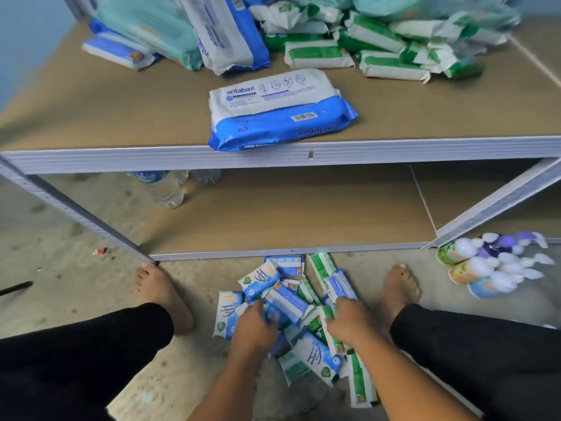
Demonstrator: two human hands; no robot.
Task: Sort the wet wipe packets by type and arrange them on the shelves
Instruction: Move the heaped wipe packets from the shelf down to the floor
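Bare concrete floor (76, 299), bottom centre: your left hand (255, 326) clutches small blue-and-white wipe packets (288, 299), your right hand (349, 323) grips a green-and-white packet (335, 344).

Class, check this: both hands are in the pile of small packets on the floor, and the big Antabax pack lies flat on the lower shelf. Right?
One slip. The head view shows the big Antabax pack lying flat on the upper shelf, not the lower. The left hand and right hand are indeed in the pile of small packets on the floor.
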